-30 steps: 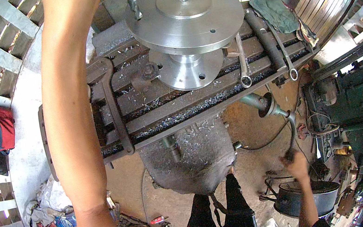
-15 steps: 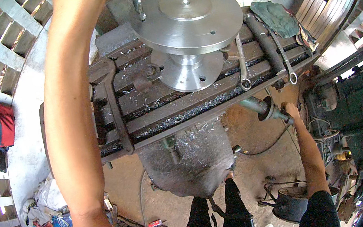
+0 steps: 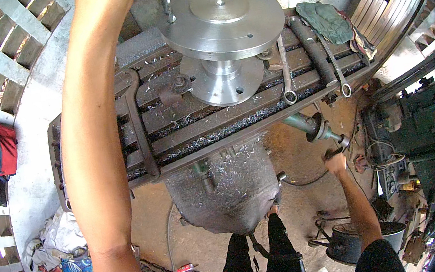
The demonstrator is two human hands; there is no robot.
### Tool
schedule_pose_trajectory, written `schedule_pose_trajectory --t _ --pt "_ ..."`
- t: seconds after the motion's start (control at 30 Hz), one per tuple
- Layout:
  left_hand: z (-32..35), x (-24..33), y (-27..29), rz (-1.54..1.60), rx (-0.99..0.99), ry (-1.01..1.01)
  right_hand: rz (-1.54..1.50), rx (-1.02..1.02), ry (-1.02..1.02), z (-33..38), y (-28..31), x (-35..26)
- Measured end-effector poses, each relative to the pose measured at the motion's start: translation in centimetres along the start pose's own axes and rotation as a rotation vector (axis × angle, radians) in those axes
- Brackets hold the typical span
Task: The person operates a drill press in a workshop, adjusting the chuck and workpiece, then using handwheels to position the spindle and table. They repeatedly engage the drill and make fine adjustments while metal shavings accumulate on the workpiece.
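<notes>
Head view: R hand closed on the crank handle at the end of the table feed shaft, low right of the machine table. L arm runs up past the table's left side; L hand is out of frame at top, so can't tell its grip. Flanged aluminium disc sits centre of table, drill bit just beside its left rim. Two spanners lie right of the disc. Metal swarf over table slots.
</notes>
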State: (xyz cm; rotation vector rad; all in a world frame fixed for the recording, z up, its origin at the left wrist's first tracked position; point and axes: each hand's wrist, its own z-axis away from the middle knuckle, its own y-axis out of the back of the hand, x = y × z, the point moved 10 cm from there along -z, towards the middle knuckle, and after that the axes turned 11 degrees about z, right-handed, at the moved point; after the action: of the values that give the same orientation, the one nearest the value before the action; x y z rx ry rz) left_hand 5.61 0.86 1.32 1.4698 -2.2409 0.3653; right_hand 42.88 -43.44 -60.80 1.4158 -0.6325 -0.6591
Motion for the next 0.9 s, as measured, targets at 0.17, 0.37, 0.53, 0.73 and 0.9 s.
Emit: schedule_pose_trajectory --t 0.17,0.37,0.53,0.73,0.9 --pt "-0.3 0.0 0.1 -0.075 0.016 0.023 0.157 -0.367 -0.079 11.7 11.0 -4.8" --pt "0.2 0.3 -0.4 0.081 -0.014 -0.059 0.098 0.216 -0.069 7.1 31.4 -3.8" --pt "0.1 -0.5 0.0 -0.006 0.007 0.013 0.236 0.426 -0.03 -1.8 32.6 -1.0" --pt "0.0 -0.5 0.0 0.002 0.019 0.014 0.236 0.451 0.041 -4.8 32.5 -1.6" --pt "0.3 0.0 -0.3 0.067 -0.04 -0.007 0.237 0.427 -0.007 -5.0 32.4 -1.7"
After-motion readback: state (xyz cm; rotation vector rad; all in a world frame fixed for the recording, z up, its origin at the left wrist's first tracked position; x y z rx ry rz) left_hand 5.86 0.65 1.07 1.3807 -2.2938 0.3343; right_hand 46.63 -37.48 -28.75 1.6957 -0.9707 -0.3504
